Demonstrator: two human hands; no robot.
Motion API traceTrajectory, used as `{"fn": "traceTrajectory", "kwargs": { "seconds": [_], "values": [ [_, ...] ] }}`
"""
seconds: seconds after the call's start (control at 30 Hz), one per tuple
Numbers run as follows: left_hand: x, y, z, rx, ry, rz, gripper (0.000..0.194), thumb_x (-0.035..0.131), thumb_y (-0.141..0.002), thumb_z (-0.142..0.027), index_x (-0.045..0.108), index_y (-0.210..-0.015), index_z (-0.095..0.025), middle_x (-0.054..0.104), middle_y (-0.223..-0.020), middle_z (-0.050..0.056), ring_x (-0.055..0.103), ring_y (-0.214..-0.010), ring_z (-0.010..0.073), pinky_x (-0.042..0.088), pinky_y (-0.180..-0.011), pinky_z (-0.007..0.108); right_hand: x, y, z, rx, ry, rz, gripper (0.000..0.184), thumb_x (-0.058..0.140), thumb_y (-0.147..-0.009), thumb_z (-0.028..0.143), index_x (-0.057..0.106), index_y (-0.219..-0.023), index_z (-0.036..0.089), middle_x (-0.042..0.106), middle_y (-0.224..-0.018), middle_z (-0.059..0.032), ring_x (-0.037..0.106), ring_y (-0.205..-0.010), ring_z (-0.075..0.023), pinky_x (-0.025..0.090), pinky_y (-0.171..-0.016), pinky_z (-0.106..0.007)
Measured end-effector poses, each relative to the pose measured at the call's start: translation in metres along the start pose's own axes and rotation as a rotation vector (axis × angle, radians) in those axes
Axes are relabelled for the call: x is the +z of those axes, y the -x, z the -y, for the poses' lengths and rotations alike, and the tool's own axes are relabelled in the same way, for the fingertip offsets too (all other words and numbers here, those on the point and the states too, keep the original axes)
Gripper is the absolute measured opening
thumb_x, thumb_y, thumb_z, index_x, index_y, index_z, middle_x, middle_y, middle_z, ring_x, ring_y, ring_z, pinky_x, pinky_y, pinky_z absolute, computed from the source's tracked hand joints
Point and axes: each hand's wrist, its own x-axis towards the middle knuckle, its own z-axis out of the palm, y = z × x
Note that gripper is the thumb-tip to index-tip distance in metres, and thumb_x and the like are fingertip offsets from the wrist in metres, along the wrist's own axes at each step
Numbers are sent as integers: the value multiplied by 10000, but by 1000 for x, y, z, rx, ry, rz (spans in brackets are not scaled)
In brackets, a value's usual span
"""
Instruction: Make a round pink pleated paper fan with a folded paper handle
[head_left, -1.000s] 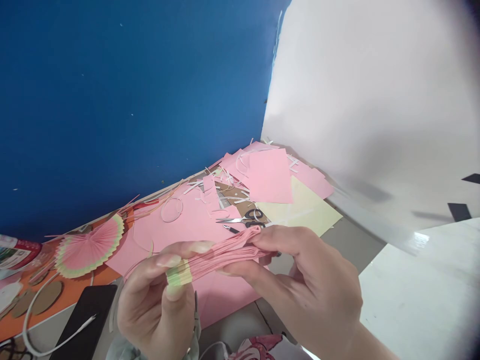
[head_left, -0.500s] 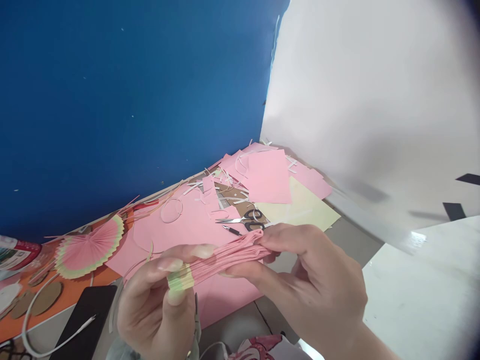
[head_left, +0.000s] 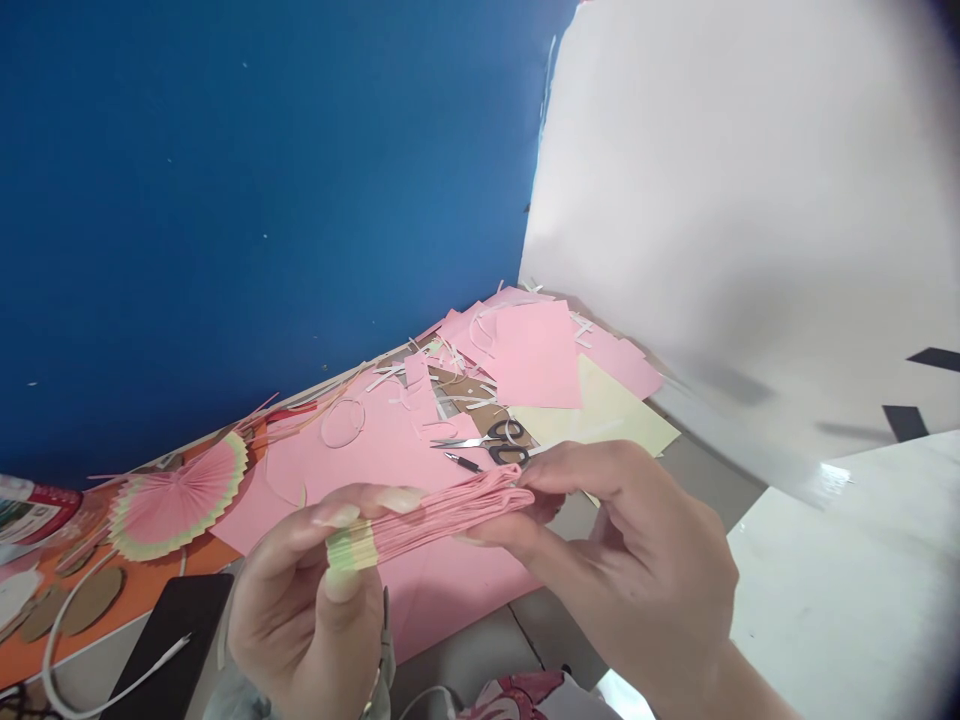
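Note:
A narrow stack of pleated pink paper point(head_left: 450, 515), with a yellow and green edge at its left end, is held between both hands above the floor. My left hand point(head_left: 315, 600) pinches the coloured end between thumb and fingers. At the other end, my right hand point(head_left: 637, 550) grips the folds, thumb below and fingers above. Just beyond the folds lie scissors point(head_left: 499, 440) with black handles and a black pen point(head_left: 463, 462). A finished-looking pleated paper fan point(head_left: 180, 495), pink with a yellow rim, rests to the left.
Pink sheets point(head_left: 538, 355), a pale yellow sheet point(head_left: 626, 410) and thin paper strips spread toward the corner of the blue wall point(head_left: 262, 200) and white wall point(head_left: 750, 150). A dark phone point(head_left: 169, 640), white cable point(head_left: 56, 640), cardboard discs point(head_left: 91, 600) and a bottle point(head_left: 34, 510) sit at left.
Both hands stay on the pleated paper. My left hand has shifted slightly left with its end, and my right fingers have moved a little along the other end.

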Motion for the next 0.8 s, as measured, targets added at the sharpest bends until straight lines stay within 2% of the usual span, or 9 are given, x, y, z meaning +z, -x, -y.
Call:
{"fn": "traceTrajectory", "kwargs": {
  "seconds": [0.1,0.2,0.3,0.47,0.63,0.73,0.8],
  "values": [
    [-2,-1,0,4,-8,41,213,612,-855,-196,674,-1040,-281,710,-893,-69,704,-739,160,620,-652,343,-2,-3,-1,44,-36,36,366,782,-699,325,521,-931,213,545,-635,72,514,-536,-76,452,-501,-195],
    [-4,-3,-1,-38,-33,105,219,592,-874,-217,651,-1071,-294,723,-909,-65,698,-780,153,609,-684,314,-5,-7,-4,-44,72,178,382,690,-788,390,548,-1069,173,589,-644,51,510,-533,-77,437,-510,-200],
    [-6,-5,-1,-62,-29,128,209,591,-872,-187,660,-1058,-255,721,-946,-60,693,-829,147,600,-753,294,-6,-9,-9,-185,130,276,269,568,-885,385,583,-1009,147,619,-631,30,529,-544,-87,420,-532,-220],
    [-6,-8,2,-79,18,122,194,592,-868,-171,677,-1035,-221,718,-928,-28,692,-840,161,602,-766,310,-2,-7,-12,-291,155,244,211,524,-919,336,559,-846,141,619,-620,5,489,-521,-91,380,-515,-240],
    [-6,-8,1,-110,-6,72,174,649,-828,-250,691,-996,-266,720,-872,-36,696,-749,170,623,-692,328,-2,-5,-12,-233,29,281,212,522,-922,340,542,-838,145,573,-622,25,467,-554,-77,360,-526,-218],
    [-6,-12,-3,-213,24,50,165,684,-793,-315,699,-957,-317,712,-875,-52,686,-760,172,628,-686,328,-1,-3,-12,-186,-52,316,165,598,-882,301,528,-839,158,527,-637,54,434,-563,-60,344,-527,-198],
    [-5,-16,-5,-283,38,46,143,708,-767,-344,709,-910,-345,704,-857,-76,675,-758,152,625,-685,284,1,-1,-12,-181,-101,336,169,644,-851,270,517,-833,161,489,-637,69,396,-556,-52,331,-522,-187]
  ]
}}
